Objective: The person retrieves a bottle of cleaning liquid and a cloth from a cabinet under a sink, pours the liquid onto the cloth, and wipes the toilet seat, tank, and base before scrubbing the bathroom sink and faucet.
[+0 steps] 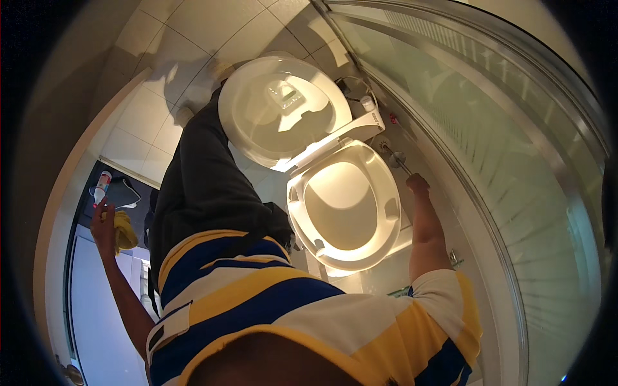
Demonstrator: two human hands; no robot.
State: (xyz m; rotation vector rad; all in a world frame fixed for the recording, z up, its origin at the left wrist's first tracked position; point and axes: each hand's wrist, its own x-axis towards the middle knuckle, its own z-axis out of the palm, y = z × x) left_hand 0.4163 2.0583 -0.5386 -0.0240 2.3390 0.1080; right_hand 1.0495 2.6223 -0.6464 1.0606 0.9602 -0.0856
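My left hand (104,229) is out at the left with a yellow cloth (125,231) hanging from it. The red tip of a white bottle (102,186) meets its fingertips; whether they grip the bottle I cannot tell. On the right, my right hand (418,183) is closed around the handle of a toilet brush (397,159). The brush carries a round disc, and its head points away from me, beside the toilet. The white toilet bowl (236,113) stands uncovered to the right of my legs. Its seat (297,202) is raised against the lid.
A framed glass shower screen (463,130) curves along the right. Behind the hinge end stand a small white container (367,103) and a red item (393,118). Pale floor tiles (188,38) surround my feet. A dark mat (128,193) lies past the doorway at left.
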